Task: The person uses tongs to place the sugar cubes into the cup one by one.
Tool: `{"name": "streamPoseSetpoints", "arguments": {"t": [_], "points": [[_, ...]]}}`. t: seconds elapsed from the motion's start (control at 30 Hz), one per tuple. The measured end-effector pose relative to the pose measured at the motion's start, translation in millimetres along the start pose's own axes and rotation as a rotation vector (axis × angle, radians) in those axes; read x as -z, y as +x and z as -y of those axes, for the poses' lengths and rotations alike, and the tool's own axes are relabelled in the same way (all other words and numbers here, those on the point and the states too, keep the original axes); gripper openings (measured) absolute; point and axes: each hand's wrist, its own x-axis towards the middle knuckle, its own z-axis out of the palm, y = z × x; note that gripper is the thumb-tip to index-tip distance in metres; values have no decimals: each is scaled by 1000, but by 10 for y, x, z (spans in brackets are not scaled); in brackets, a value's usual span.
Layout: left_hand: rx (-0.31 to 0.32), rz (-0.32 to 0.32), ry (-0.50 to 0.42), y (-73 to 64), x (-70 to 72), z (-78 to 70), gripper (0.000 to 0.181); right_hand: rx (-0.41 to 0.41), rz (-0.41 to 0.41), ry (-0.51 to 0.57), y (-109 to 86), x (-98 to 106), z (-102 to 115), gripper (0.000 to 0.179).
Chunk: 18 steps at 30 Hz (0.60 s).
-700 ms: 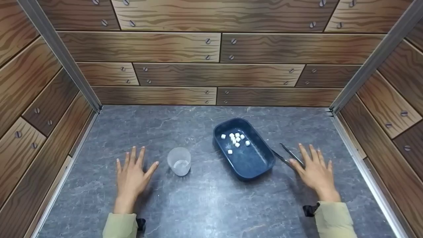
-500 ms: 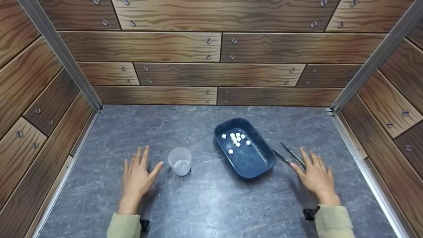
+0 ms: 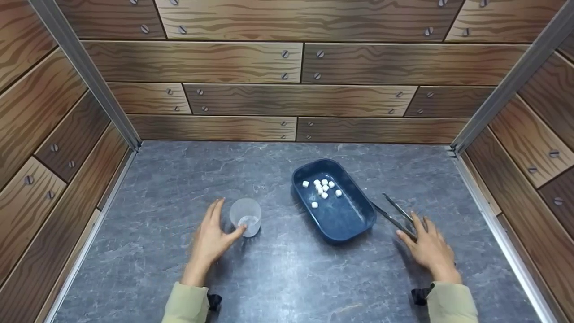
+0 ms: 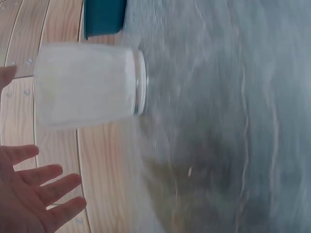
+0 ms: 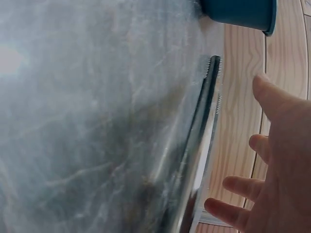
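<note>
A clear plastic cup point(image 3: 245, 211) stands upright on the table, left of centre. My left hand point(image 3: 210, 240) is beside it, fingers spread and thumb overlapping the cup's front in the head view. In the left wrist view a gap shows between the cup point(image 4: 87, 85) and the hand point(image 4: 34, 187). Metal tweezers or slim tongs point(image 3: 394, 214) lie on the table at the right, their two arms apart and tips toward the tray. Over their near end hovers my right hand point(image 3: 430, 246), thumb and fingers parted. The right wrist view shows the tongs point(image 5: 201, 131) below that hand point(image 5: 277, 155).
A dark blue rectangular tray point(image 3: 341, 224) sits between the cup and the tongs, with several small white cubes point(image 3: 323, 186) inside. Wood-patterned panels point(image 3: 251, 98) wall the grey marbled table point(image 3: 287, 278) at the back and both sides.
My left hand has moved right, up to the cup, its thumb now overlapping it. My right hand has shifted slightly nearer me, its fingers bending a little over the tongs. Cup, tray and tongs stay put.
</note>
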Motion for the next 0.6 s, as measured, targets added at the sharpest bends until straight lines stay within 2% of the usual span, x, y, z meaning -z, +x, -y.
{"name": "streamPoseSetpoints", "arguments": {"t": [0.3,0.6], "points": [[7,19,-71,37,-224,-72,105,-18,15,-8,4,18,-42,84],[20,23,-192,88,-317,-79,105,-91,94,-26,23,17,-73,83]]}}
